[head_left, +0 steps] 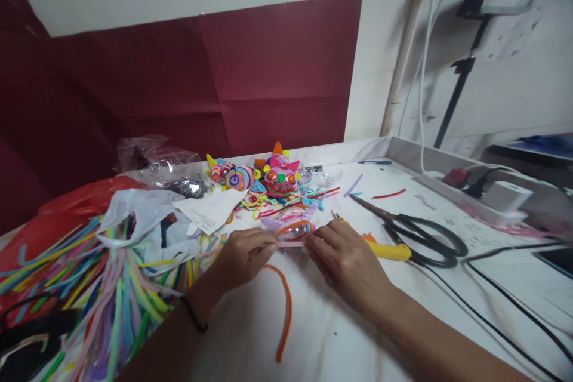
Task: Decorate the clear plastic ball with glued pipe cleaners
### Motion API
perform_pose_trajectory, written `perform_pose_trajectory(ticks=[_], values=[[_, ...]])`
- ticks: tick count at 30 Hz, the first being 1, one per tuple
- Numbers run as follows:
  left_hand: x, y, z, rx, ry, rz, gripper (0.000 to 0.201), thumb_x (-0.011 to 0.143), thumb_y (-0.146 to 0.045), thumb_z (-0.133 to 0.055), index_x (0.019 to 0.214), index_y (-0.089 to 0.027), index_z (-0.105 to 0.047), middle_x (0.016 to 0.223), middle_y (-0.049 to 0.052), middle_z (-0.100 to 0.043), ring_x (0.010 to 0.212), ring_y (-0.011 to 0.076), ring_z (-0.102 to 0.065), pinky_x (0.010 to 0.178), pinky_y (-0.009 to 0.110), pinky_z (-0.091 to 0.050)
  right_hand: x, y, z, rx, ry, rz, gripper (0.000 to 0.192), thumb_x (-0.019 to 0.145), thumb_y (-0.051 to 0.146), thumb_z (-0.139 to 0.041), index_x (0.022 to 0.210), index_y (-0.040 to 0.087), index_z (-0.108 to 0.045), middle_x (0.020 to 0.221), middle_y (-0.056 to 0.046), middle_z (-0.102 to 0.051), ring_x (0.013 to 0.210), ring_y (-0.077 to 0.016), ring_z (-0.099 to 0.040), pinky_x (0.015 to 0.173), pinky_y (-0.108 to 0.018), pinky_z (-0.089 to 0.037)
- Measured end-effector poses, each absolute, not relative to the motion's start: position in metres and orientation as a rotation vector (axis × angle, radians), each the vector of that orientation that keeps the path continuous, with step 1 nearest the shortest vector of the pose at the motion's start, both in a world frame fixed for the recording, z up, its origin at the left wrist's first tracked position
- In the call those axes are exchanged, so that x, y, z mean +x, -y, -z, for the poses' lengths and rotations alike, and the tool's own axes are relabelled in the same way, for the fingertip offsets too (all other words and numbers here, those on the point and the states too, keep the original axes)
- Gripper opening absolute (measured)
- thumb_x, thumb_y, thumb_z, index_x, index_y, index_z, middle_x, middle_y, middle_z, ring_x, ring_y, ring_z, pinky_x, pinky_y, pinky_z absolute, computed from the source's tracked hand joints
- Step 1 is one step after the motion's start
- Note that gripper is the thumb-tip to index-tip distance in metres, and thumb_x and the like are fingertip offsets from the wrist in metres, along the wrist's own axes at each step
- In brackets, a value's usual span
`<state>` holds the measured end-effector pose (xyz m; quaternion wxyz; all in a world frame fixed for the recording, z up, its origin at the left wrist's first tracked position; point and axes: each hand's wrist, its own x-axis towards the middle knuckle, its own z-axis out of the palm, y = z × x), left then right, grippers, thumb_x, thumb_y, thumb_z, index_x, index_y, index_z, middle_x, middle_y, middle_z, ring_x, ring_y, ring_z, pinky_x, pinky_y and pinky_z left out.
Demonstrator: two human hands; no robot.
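Observation:
My left hand (248, 256) pinches one end of a pink pipe cleaner (290, 245). The fingers of my right hand (347, 256) close on its other end, so it runs straight between the two hands. Right behind it is a clear, rounded plastic piece (296, 231) with an orange strand along its edge; whether my fingers also touch this piece, I cannot tell. An orange pipe cleaner (289, 304) curves down over the white table from beside my left fingers. Close to my right hand lies a yellow-handled tool (389, 250), its front part hidden by the hand.
Black scissors (416, 233) lie at right, near a black cord (483, 310). A bundle of colourful pipe cleaners (120, 292) spreads at left. Decorated pipe-cleaner figures (280, 179), scraps and white paper (210, 209) sit behind. A power strip (470, 197) stands at the back right.

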<state>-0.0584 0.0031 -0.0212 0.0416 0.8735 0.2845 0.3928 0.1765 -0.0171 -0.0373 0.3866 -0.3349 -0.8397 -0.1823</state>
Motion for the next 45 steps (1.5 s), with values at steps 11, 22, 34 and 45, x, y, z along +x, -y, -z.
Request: perform_pose_trajectory(ticks=[11,22,34,45], values=[[-0.041,0.014,0.005,2.260,-0.861,-1.148,0.020,0.091,-0.027,-0.058,0.083,-0.015,-0.074,0.059,0.001,-0.066,0.049,0.0096,-0.055,0.047,0.019,-0.042,0.193,0.020,0.005,-0.940,1.518,-0.891,0.025,0.074,0.043,-0.081,0.070,0.020,-0.071,0.059,0.002,-0.062,0.050,-0.0117,-0.048,0.046,-0.026,-0.039],[-0.041,0.005,0.019,1.781,-0.799,-0.971,0.046,0.086,-0.055,-0.060,0.081,-0.011,-0.073,0.060,0.005,-0.067,0.049,0.0125,-0.059,0.047,0.022,-0.046,0.224,0.018,-0.027,-0.519,0.902,-1.188,0.031,0.061,0.026,-0.088,0.055,0.025,-0.058,0.061,0.005,-0.064,0.065,-0.0142,-0.065,0.069,-0.031,-0.060],[-0.054,-0.011,0.038,2.093,-1.324,-0.632,0.024,0.079,-0.033,-0.060,0.063,-0.017,-0.067,0.050,-0.003,-0.058,0.050,0.0104,-0.050,0.049,0.022,-0.031,0.227,0.027,-0.022,-0.618,1.064,-1.469,0.024,0.080,0.031,-0.080,0.074,0.022,-0.059,0.053,0.010,-0.049,0.033,0.0001,-0.023,0.029,-0.013,-0.020],[-0.053,-0.016,0.046,2.081,-1.623,-0.756,0.029,0.068,-0.038,-0.075,0.086,-0.018,-0.066,0.073,0.000,-0.063,0.066,0.0173,-0.056,0.058,0.027,-0.036,0.179,0.025,0.029,-1.058,1.835,-0.627,0.019,0.088,0.037,-0.062,0.083,0.019,-0.067,0.067,-0.001,-0.062,0.056,-0.0132,-0.054,0.048,-0.024,-0.040]])
